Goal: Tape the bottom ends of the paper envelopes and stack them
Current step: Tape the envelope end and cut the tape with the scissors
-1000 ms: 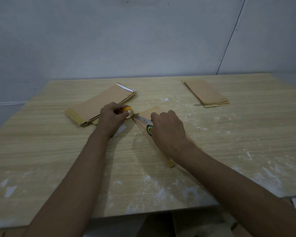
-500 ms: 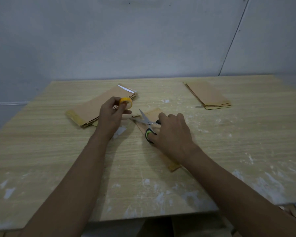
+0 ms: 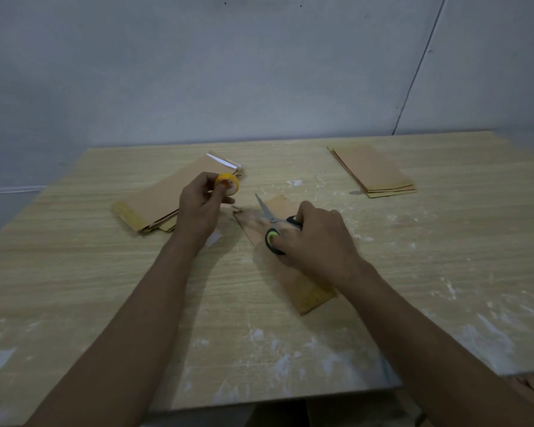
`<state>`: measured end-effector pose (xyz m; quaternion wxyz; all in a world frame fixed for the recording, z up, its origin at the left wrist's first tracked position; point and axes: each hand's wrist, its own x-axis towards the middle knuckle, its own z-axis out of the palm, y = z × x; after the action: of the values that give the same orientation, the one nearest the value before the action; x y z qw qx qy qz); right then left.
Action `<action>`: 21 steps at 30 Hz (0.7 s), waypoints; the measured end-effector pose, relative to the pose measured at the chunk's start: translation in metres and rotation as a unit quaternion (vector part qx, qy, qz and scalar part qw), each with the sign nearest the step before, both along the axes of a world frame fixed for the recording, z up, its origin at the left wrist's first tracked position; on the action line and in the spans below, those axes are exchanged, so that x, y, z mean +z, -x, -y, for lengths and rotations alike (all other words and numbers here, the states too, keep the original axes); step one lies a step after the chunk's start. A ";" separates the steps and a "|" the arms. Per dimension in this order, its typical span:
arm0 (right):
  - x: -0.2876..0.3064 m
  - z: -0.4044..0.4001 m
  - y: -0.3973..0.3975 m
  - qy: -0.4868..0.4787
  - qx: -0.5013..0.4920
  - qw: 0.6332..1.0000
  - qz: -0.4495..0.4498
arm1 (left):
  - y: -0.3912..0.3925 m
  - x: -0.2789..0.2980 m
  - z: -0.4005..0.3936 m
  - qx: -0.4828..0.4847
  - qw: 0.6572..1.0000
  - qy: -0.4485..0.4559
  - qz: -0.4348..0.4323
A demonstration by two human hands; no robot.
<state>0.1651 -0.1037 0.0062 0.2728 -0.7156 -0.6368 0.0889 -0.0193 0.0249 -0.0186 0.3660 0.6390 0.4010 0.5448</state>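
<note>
**Tape roll lifted, scissors over the envelope**

From the head view I see the left hand point(image 3: 201, 208) raised a little off the table point(image 3: 74, 288), its fingers curled round a yellow tape roll point(image 3: 228, 184). The right hand point(image 3: 316, 241) grips black-handled scissors point(image 3: 275, 221), fingers through the loops, blades together and pointing away toward the far left. The scissors lie over a single brown envelope point(image 3: 305, 291) that runs diagonally under the right hand and wrist, its near end yellowish. The envelope's far end looks blurred; I cannot tell how the tape sits there. Just left of the left hand lies a loose pile of envelopes point(image 3: 164, 198) with a white strip at its far corner. Well apart, at far right, sits a neater stack of envelopes point(image 3: 373, 171). White smears mark the tabletop.
</note>
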 end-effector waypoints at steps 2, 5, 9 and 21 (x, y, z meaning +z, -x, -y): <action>0.005 -0.004 -0.010 -0.006 -0.026 0.999 -0.039 | -0.004 0.003 -0.006 0.025 0.999 -0.012 0.019; 0.005 -0.015 -0.024 -0.022 -0.078 0.995 -0.058 | -0.015 0.001 -0.018 0.057 0.998 -0.010 0.005; 0.001 -0.037 -0.040 -0.039 -0.132 0.989 -0.058 | -0.036 0.001 -0.032 0.055 0.998 0.016 -0.036; -0.004 -0.095 -0.060 -0.022 -0.159 0.987 -0.013 | -0.069 -0.010 -0.056 0.041 0.974 0.015 -0.223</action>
<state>0.2250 -0.0089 0.0026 0.3075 -0.8006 -0.5127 0.0400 0.0498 0.0809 -0.0283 0.2541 0.7221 0.5066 0.3967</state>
